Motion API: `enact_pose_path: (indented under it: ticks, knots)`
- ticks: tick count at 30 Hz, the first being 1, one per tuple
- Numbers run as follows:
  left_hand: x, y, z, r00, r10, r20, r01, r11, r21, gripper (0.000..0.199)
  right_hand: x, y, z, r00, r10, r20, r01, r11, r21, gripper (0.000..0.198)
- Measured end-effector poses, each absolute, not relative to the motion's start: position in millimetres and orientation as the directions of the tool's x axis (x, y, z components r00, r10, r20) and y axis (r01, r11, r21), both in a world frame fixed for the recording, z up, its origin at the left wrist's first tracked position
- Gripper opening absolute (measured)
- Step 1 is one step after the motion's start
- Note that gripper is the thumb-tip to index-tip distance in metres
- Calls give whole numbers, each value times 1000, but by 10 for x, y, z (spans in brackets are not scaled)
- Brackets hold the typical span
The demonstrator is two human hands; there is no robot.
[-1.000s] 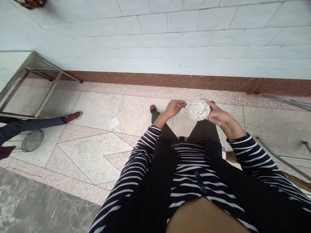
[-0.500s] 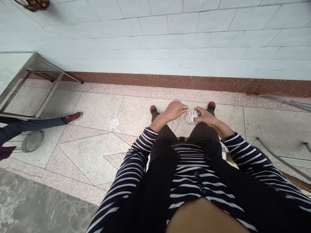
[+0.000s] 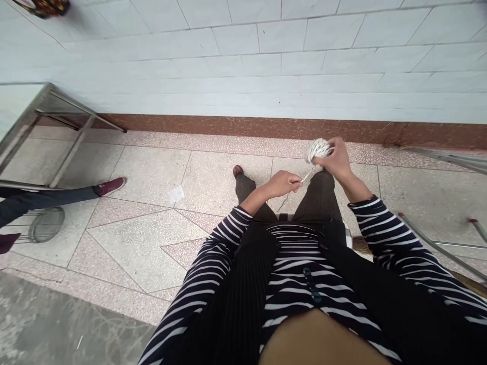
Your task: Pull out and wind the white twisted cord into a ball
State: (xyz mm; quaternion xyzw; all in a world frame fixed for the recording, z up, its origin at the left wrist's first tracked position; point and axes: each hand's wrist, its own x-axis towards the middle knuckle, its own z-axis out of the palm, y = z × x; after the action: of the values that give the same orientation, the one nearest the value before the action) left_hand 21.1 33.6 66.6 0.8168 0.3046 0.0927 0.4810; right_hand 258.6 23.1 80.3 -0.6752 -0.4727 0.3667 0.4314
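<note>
In the head view, a ball of white cord [image 3: 318, 150] is up in front of my right knee. My right hand [image 3: 338, 161] is closed round its right side, and the fingers partly hide it. A strand of the cord [image 3: 307, 175] runs down and left from the ball, stretched between my hands. My left hand [image 3: 283, 184] pinches this strand between thumb and fingers, lower and to the left, above the gap between my legs. How far the strand goes on inside my left hand is hidden.
A metal-framed table [image 3: 45, 101] stands at the left by the tiled wall [image 3: 243, 40]. Another person's leg with a dark red shoe [image 3: 112, 186] reaches in beside a wire stool [image 3: 46, 224]. White paper [image 3: 176, 193] lies on the floor. Metal legs [image 3: 437, 238] are at the right.
My right hand has moved up and to the right with the ball, away from my left hand. A length of strand now shows between them. My left hand has dropped slightly.
</note>
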Motion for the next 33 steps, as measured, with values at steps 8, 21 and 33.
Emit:
enact_pose_path:
  ticks: [8,21,33]
  knots:
    - [84,734,903,786,596,161,438,-722,535,27,2182,-289,666,-207,862,-462,-112,-490,-864,50]
    - [171,458,420,649,749,-135,489,-274,828,35,2532,-30,1244,-24,987,-159,-281,-159,-946,89]
    - [148,675,996,764,641,70,482,-639,599,28,2235,-116,544,57,891,-451,153,-454,-878,64]
